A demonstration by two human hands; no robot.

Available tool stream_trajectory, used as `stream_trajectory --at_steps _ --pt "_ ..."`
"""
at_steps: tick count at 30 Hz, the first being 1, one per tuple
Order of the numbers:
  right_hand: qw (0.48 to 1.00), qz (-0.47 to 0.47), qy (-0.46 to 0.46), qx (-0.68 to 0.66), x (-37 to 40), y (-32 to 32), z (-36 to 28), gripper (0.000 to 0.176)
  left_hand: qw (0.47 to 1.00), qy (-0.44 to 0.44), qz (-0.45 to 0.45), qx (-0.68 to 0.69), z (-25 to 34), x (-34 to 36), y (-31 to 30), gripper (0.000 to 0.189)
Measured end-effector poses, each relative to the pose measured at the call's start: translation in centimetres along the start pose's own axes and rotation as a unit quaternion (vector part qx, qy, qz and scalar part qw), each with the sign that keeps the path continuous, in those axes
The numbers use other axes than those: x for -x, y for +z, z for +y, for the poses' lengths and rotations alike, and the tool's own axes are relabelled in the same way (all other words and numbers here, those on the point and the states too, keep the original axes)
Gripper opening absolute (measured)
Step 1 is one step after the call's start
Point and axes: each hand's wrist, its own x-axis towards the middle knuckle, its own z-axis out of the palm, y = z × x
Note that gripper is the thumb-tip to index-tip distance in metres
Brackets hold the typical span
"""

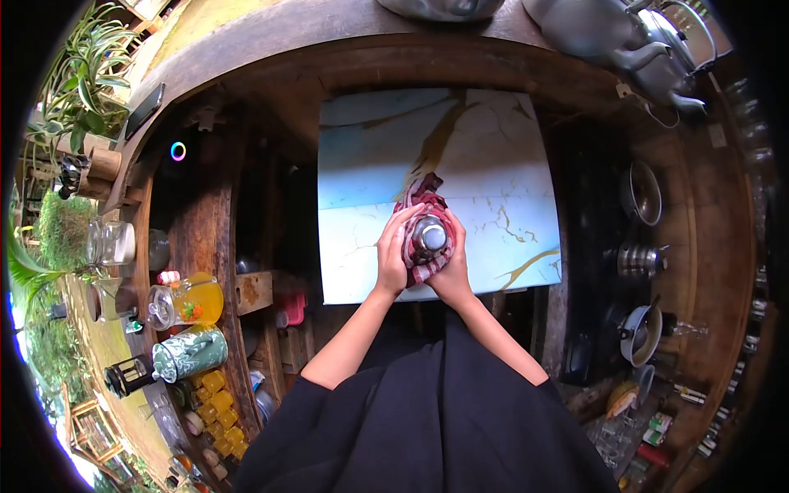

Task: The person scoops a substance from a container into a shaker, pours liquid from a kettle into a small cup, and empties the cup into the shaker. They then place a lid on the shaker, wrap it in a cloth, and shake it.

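Both hands are wrapped round a red-and-white cloth bundled about a shiny metal-topped object. My left hand (394, 249) presses the cloth (427, 194) from the left, with its fingers pointing up and inward. From the right, my right hand (454, 261) holds the same bundle. Between the hands the round metal top (431, 237) of the object shows; its lower part is hidden by the cloth. The bundle is over the lower middle of a white and pale blue marbled tabletop (518, 164) with gold veins.
On the left shelf are a jar of orange drink (201, 301), a marbled green pitcher (191, 353) and several yellow cups (220, 411). Grey kettles (575, 29) sit at the top right. Pots (641, 335) stand at the right, and a phone (145, 111) lies upper left.
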Motion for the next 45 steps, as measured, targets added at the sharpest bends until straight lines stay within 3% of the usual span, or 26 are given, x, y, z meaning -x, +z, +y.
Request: stream_trajectory --at_steps 4,6,9,11,13,15,16,18,20,22,23,26,28,29,30,32,33,34,36,37,40,41,42,45 --pt "0.999 0.018 0.004 -0.029 -1.0 1.9 1.8 0.086 0.985 -0.07 0.093 0.129 -3.4 -0.4 -0.1 0.048" --pt "1.0 0.001 0.005 0.014 -0.9 2.2 3.5 0.086 0.944 -0.218 0.115 0.218 -7.1 0.8 -1.6 0.049" --pt "0.997 -0.026 -0.006 0.074 0.4 2.0 5.8 0.088 0.983 -0.181 0.038 0.016 -10.3 3.6 -3.1 0.049" --pt "0.988 -0.05 -0.011 0.149 1.0 1.7 6.7 0.089 0.983 -0.181 0.024 0.035 -11.3 3.8 -4.2 0.059" --pt "0.989 -0.055 0.012 0.135 1.2 1.4 6.6 0.089 0.981 -0.189 0.028 0.041 -9.6 3.4 -4.1 0.064" --pt "0.991 -0.053 0.035 0.12 1.0 1.5 6.6 0.087 0.969 0.033 0.151 -0.194 -5.3 2.6 -3.5 0.072" --pt "0.991 -0.05 0.034 0.121 1.0 1.5 6.4 0.087 0.97 0.083 0.114 -0.2 -4.3 2.6 -3.8 0.082" --pt "0.979 -0.04 -0.059 0.191 1.3 1.6 6.0 0.089 0.981 0.098 0.018 -0.165 -3.9 3.0 -3.6 0.094" --pt "0.977 -0.022 -0.064 0.2 1.6 1.6 5.6 0.079 0.978 0.101 0.028 -0.183 -3.4 2.6 -3.3 0.095" --pt "0.907 -0.05 -0.121 0.401 1.4 0.5 6.3 0.068 0.99 0.004 0.091 -0.109 -3.3 1.8 -3.0 0.093" --pt "0.885 -0.079 -0.09 0.449 1.7 -0.1 6.5 0.064 0.986 0.026 0.108 -0.123 -3.2 1.7 -3.0 0.091" --pt "0.838 -0.048 -0.064 0.54 2.3 -2.8 7.4 0.068 0.988 0.008 0.096 -0.117 -2.7 1.3 -3.9 0.091" --pt "0.829 -0.004 0.018 0.559 2.1 -4.5 7.1 0.068 0.989 0.02 0.09 -0.117 -2.4 1.4 -4.6 0.092" --pt "0.829 -0.003 0.017 0.559 1.8 -5.0 7.0 0.068 0.989 0.029 0.083 -0.12 -2.3 1.5 -5.0 0.092" --pt "0.833 0.016 0.091 0.546 1.3 -5.4 6.4 0.076 0.989 0.029 0.082 -0.12 -1.7 1.3 -5.6 0.092" --pt "0.826 0.05 0.233 0.511 0.4 -6.2 4.8 0.095 0.983 0.11 0.065 -0.129 0.6 1.0 -6.5 0.097" --pt "0.85 0.03 0.224 0.476 0.2 -6.5 4.1 0.109 0.997 0.043 0.061 -0.006 2.8 1.2 -6.5 0.102" --pt "0.852 0.026 0.219 0.476 0.2 -6.4 1.6 0.109 0.996 0.076 0.051 -0.008 3.8 1.1 -7.0 0.105" --pt "0.91 -0.084 0.088 0.397 0.3 -6.1 -5.7 0.105 0.997 0.05 0.062 0.019 4.6 1.4 -8.0 0.108" --pt "0.91 -0.091 0.083 0.396 0.2 -5.6 -7.5 0.105 0.997 0.034 0.058 0.046 5.2 1.7 -8.1 0.11" --pt "0.979 -0.107 -0.093 0.144 -0.3 -3.7 -11.2 0.095 0.992 -0.014 0.029 0.122 8.5 2.8 -6.8 0.112" --pt "0.975 -0.122 -0.126 0.134 -0.5 -3.1 -12.4 0.093 0.998 0.036 0.026 0.041 8.8 3.1 -6.4 0.115" --pt "0.97 -0.136 -0.159 0.123 -0.5 -2.5 -13.4 0.091 0.997 -0.003 0.03 0.068 9.4 3.7 -5.3 0.118" --pt "0.968 -0.125 -0.178 0.126 -0.1 -0.9 -13.9 0.084 0.992 0.099 0.013 -0.079 7.0 4.9 -4.0 0.123"
